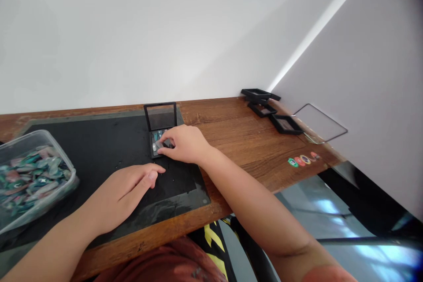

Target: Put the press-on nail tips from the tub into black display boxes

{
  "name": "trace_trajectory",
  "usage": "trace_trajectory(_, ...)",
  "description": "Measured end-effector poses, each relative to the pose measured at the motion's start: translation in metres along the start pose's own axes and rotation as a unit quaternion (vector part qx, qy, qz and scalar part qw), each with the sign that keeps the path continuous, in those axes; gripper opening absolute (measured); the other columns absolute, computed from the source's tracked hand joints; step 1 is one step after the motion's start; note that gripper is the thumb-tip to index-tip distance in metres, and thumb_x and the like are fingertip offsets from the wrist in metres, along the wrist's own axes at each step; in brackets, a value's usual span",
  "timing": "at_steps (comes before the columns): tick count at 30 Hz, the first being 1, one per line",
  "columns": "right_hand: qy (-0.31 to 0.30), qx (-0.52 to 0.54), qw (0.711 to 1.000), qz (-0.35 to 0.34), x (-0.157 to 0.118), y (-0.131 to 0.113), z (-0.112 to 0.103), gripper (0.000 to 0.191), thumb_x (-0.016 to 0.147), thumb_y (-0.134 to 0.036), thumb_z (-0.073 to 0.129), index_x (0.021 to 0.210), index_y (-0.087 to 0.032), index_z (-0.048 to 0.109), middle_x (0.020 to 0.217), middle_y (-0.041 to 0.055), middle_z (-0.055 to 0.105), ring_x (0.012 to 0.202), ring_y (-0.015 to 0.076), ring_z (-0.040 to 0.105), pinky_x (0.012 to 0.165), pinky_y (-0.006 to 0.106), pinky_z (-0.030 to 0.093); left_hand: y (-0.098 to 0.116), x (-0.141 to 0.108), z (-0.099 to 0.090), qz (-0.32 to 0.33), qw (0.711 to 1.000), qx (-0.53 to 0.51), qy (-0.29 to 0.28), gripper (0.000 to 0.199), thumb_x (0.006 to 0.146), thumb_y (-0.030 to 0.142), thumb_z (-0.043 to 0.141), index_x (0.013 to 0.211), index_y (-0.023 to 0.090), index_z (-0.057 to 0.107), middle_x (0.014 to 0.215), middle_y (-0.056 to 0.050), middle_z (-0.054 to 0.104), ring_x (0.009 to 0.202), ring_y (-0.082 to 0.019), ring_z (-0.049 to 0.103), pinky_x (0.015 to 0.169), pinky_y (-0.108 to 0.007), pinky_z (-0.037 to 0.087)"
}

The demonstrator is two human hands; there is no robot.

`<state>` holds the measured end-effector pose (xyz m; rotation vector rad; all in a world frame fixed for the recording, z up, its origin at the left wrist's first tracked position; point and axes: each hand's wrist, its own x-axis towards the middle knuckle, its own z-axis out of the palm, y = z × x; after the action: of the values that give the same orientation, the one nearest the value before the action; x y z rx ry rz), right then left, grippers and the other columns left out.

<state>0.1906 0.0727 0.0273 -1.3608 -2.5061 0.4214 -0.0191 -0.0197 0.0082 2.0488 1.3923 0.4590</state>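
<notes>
A small black case (153, 153) stands on the dark mat (99, 141) with its framed clear lid (161, 116) raised at the back. Small teal, white and grey pieces (155, 135) lie inside it. My right hand (187, 143) reaches into the case from the right, thumb and forefinger curled in a pinch over the pieces. Whatever is between those fingertips is too small to make out. In front of the case, my left hand (128, 189) rests on the mat, fingers stretched toward the right and holding nothing visible.
A clear plastic tub (68, 154) full of teal, white and pinkish pieces (33, 176) stands at the left. Several black cases (287, 124) lie at the table's back right, near a thin wire frame (325, 141). Round colored stickers (300, 161) are on the wooden table (228, 136).
</notes>
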Motion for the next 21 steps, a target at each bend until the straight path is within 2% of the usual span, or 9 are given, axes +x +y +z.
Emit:
trace_trajectory(6,0.012,-0.008,0.999,0.033,0.001,-0.003,0.002,0.024,0.087,-0.044,0.069,0.099,-0.026,0.08,0.098,0.002,0.079,0.094,0.021,0.068,0.073,0.029,0.042,-0.001,0.0,0.002,0.003,1.0,0.004,0.003,0.051,0.103,0.058,0.036,0.118,0.028,0.074,0.105,-0.003,0.078,0.095,-0.023,0.072,0.093,-0.036,0.055)
trace_trajectory(13,0.022,-0.005,0.998,0.05,0.002,-0.007,0.005,0.018,0.086,-0.034,0.064,0.084,-0.025,0.079,0.089,0.0018,0.078,0.084,0.0199,0.067,0.067,0.03,0.04,-0.003,0.0,0.002,0.008,1.0,0.014,0.002,0.053,0.103,0.06,0.035,0.121,0.029,0.075,0.106,-0.003,0.078,0.097,-0.025,0.072,0.099,-0.04,0.053)
trace_trajectory(17,0.019,0.04,0.998,0.05,0.0,-0.007,0.0,0.016,0.084,-0.036,0.067,0.081,-0.025,0.078,0.084,0.0,0.076,0.075,0.0157,0.063,0.065,0.028,0.037,-0.001,0.0,0.001,0.0,1.0,0.017,-0.005,0.053,0.103,0.061,0.035,0.122,0.03,0.074,0.107,-0.003,0.078,0.098,-0.025,0.071,0.098,-0.04,0.053)
trace_trajectory(21,-0.015,0.137,0.988,0.068,-0.004,-0.002,-0.013,0.018,0.085,-0.035,0.068,0.078,-0.021,0.076,0.075,-0.0001,0.071,0.068,0.0117,0.058,0.064,0.026,0.037,0.002,0.0,0.0,0.003,1.0,0.021,-0.005,0.052,0.103,0.061,0.037,0.122,0.03,0.074,0.105,-0.003,0.078,0.096,-0.025,0.072,0.094,-0.037,0.054)
